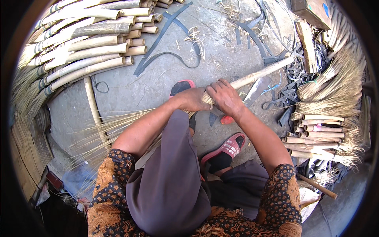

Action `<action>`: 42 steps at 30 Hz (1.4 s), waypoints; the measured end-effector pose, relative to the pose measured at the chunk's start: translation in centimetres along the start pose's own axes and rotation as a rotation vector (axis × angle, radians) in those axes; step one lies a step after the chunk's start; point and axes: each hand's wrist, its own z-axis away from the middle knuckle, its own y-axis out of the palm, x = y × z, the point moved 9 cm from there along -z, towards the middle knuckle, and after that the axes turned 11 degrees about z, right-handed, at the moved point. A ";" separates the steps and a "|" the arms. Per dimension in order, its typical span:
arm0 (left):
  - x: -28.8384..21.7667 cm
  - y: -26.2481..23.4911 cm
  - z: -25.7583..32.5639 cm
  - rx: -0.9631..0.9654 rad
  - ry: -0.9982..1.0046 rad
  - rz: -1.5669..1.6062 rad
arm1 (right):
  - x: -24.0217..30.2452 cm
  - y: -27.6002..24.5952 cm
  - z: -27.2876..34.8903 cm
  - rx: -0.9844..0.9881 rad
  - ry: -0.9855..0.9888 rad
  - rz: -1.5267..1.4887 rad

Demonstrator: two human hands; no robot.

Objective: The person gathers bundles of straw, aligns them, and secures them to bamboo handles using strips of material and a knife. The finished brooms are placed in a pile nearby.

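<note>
A broom with a pale bamboo handle (pixel 264 73) and long straw bristles (pixel 106 128) lies slantwise across my raised knee. Its handle points to the far right, and the bristles fan out under my left forearm. My left hand (pixel 193 99) is wrapped round the straw where it meets the handle. Right beside it, my right hand (pixel 225 96) is closed over the same joint, so most of the joint is hidden. A flat grey blade (pixel 256 91) rests on the floor just beyond my right hand.
Finished-looking brooms (pixel 98 51) are stacked at the far left. On the right lie straw bundles (pixel 327 83), short bamboo-handled bundles (pixel 319 136) and tangled dark strips (pixel 294 75). A loose bamboo pole (pixel 94 106) lies at left. Black strips (pixel 169 35) are scattered across the concrete floor.
</note>
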 end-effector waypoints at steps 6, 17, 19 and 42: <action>-1.5 -0.5 1.0 -0.169 -0.167 -0.260 | -0.2 0.4 -0.5 0.041 -0.036 0.063; -1.3 -0.7 0.6 -0.158 -0.187 -0.256 | 0.4 -1.4 -1.2 -0.035 -0.003 0.144; -1.5 -0.9 1.0 -0.186 -0.211 -0.236 | -0.3 1.2 -1.3 0.189 0.011 0.062; -1.1 -0.1 1.5 -0.338 -0.211 -0.240 | 0.0 1.5 -1.6 0.198 -0.026 0.080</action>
